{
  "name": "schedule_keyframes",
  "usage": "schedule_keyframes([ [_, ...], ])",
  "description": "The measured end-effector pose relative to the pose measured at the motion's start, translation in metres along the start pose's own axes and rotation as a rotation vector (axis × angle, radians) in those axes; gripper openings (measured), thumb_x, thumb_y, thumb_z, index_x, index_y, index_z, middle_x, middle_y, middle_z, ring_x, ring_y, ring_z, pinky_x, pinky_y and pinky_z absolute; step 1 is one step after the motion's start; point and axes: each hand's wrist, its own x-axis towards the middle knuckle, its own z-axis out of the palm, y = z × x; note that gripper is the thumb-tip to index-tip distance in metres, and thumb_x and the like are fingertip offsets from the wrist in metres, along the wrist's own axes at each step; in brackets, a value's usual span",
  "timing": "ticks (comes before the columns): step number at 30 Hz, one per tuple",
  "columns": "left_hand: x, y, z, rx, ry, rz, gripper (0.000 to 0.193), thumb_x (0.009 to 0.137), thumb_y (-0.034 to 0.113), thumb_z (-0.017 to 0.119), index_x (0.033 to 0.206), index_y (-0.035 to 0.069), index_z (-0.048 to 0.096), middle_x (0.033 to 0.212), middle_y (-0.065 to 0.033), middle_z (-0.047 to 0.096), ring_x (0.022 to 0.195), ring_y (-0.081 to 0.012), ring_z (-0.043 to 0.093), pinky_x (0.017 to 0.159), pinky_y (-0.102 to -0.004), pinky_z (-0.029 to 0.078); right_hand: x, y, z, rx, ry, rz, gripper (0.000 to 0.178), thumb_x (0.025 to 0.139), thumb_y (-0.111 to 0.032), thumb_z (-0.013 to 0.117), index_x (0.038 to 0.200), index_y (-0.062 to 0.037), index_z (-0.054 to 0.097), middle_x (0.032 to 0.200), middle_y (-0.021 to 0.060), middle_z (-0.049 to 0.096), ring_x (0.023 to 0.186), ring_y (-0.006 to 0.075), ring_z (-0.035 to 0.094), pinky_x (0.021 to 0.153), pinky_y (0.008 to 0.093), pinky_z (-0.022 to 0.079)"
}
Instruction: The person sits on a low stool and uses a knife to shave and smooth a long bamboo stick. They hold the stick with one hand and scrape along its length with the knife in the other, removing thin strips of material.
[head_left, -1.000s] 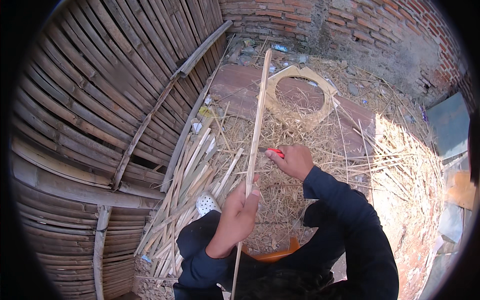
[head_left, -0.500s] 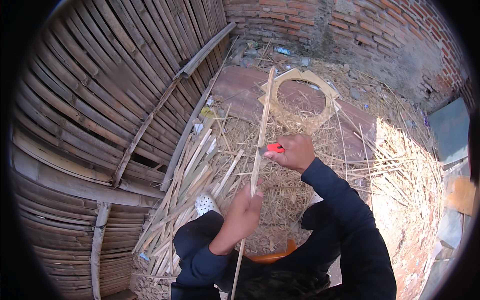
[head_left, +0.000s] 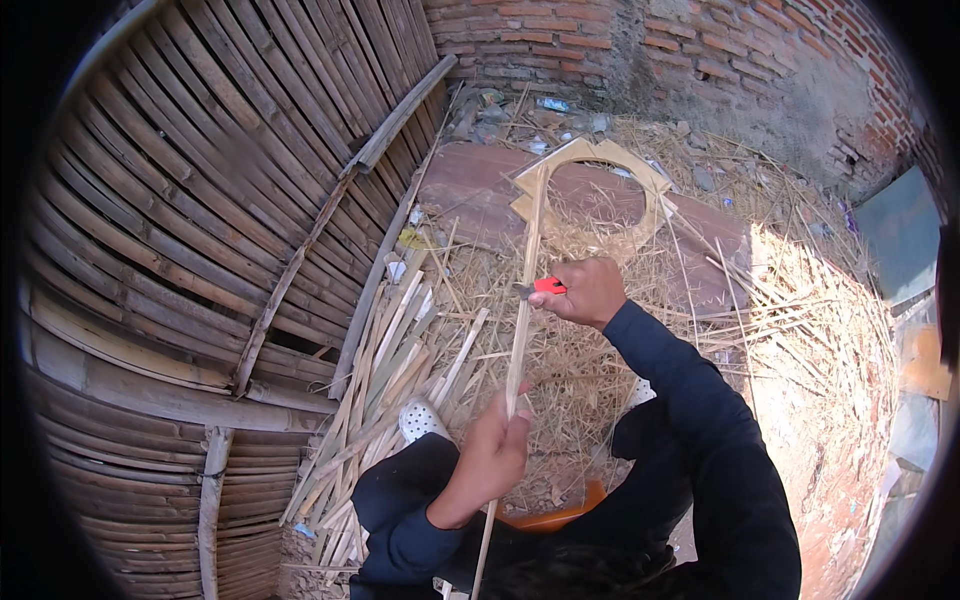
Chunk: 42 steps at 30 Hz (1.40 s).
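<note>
A long, thin bamboo strip (head_left: 533, 235) runs away from my lap toward the middle of the ground. My left hand (head_left: 492, 455) is closed around its nearer part. In my right hand (head_left: 592, 292) is a red-handled knife (head_left: 548, 287), the fingers wrapped round its handle. The knife's short blade lies against the strip, farther along than my left hand. Beyond that, the strip's far end overlaps the view of a pale board frame (head_left: 655, 180) with a round opening and notched outer edge. The strip's near end passes below my left hand.
Cut bamboo strips (head_left: 375, 400) lie piled at the left, beside my white perforated shoe (head_left: 422, 418). Shavings (head_left: 590, 370) cover the ground. A bamboo slat wall (head_left: 200, 200) rises on the left, a brick wall (head_left: 560, 45) at the back. An orange seat edge (head_left: 560, 518) shows beneath me.
The strip and my left hand have drawn a little toward me. The knife stays at nearly the same place, still against the strip. The view has shifted slightly.
</note>
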Motion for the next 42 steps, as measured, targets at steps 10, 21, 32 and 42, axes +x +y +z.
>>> schedule_keyframes([
  [10,-0.025,-0.005,0.017,0.009,-0.232,-0.005,0.038,0.100,0.013,0.043,0.136,0.001,0.042,0.067,0.0086,0.034,0.058,-0.0015,0.031,0.052,-0.0204,0.028,0.006,0.139,-0.006,-0.234,0.035,0.549,0.081,0.087,-0.073,0.035,0.069,-0.0008,0.068,0.068,0.0248,0.062,0.068,0.0407,0.063,0.061,0.0503,0.047],
  [21,-0.004,-0.012,-0.011,-0.377,-0.021,-0.186,0.039,0.099,0.012,0.043,0.136,0.001,0.043,0.066,0.0064,0.041,0.058,-0.0021,0.038,0.053,-0.0196,0.032,-0.002,0.043,-0.039,0.147,-0.144,0.379,0.071,0.086,-0.067,0.046,0.063,-0.0027,0.063,0.054,0.0175,0.055,0.055,0.0355,0.058,0.052,0.0448,0.043],
  [32,-0.001,0.004,-0.004,-0.236,0.015,-0.077,0.022,0.101,0.021,0.039,0.111,0.006,0.053,0.060,0.0038,0.043,0.050,-0.0039,0.038,0.047,-0.0205,0.031,-0.018,-0.036,-0.017,0.139,-0.186,0.017,0.059,0.077,-0.067,0.060,0.063,-0.0089,0.063,0.050,0.0111,0.056,0.046,0.0300,0.059,0.044,0.0402,0.044],
  [42,-0.004,0.003,-0.006,-0.018,0.050,0.061,0.031,0.101,0.017,0.040,0.128,0.002,0.047,0.067,0.0066,0.039,0.057,-0.0027,0.034,0.051,-0.0208,0.030,-0.019,-0.031,-0.009,0.034,-0.136,0.033,0.061,0.081,-0.066,0.056,0.058,-0.0100,0.062,0.049,0.0108,0.056,0.046,0.0300,0.058,0.045,0.0412,0.045],
])
